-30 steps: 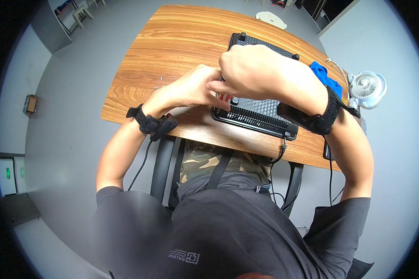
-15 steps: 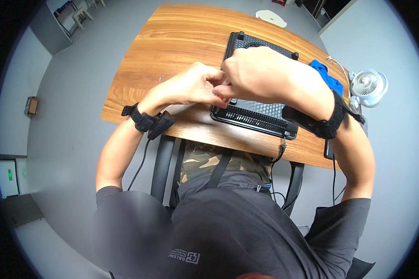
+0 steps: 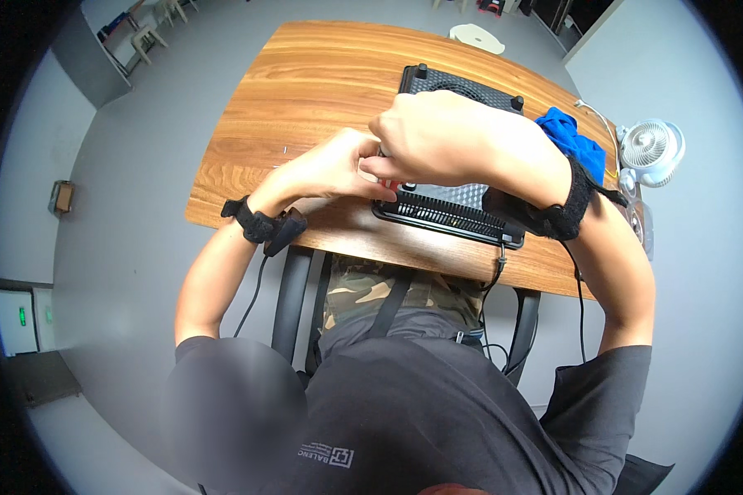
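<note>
Two hands (image 3: pixel 343 167) (image 3: pixel 433 139) at black appliance (image 3: pixel 462 196), red object (image 3: pixel 388 185) between

Right of the table's (image 3: pixel 330 70) middle lies the appliance (image 3: pixel 454 200), near the person's edge. Over its left part are both hands — the left hand (image 3: pixel 343 165) left of the right hand (image 3: pixel 425 136). A loose piece (image 3: pixel 285 150) lies beyond the left forearm. Right of the appliance lies the cloth (image 3: pixel 573 142), then the fan (image 3: pixel 650 147) — and behind the table, a stool (image 3: pixel 476 38).
</note>
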### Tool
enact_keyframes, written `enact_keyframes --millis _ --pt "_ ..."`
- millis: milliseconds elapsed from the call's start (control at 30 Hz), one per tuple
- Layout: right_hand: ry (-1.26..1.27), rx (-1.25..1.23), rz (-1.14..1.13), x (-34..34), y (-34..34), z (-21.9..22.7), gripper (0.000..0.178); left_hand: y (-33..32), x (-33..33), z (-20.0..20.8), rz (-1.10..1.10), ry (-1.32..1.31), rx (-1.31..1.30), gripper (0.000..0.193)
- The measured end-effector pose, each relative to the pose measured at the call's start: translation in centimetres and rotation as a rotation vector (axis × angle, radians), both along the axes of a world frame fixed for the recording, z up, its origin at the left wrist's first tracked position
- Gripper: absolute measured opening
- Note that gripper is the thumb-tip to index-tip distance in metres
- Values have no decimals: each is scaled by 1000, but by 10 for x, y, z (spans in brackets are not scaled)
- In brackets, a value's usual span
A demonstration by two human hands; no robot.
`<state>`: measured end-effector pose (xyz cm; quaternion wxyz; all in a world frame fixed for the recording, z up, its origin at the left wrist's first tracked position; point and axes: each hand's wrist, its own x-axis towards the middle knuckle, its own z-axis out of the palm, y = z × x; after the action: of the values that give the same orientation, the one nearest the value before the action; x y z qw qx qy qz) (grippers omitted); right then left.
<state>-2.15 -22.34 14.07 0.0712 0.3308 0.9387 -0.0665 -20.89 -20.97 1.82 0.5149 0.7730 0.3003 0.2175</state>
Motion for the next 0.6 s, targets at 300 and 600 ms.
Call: enact_keyframes --millis 300,600 --pt "6 12 0 10 4 8 46 4 5 0 45 91 252 35" --pt "202 179 39 20 3 26 46 -1 6 22 58 -55 137 32"
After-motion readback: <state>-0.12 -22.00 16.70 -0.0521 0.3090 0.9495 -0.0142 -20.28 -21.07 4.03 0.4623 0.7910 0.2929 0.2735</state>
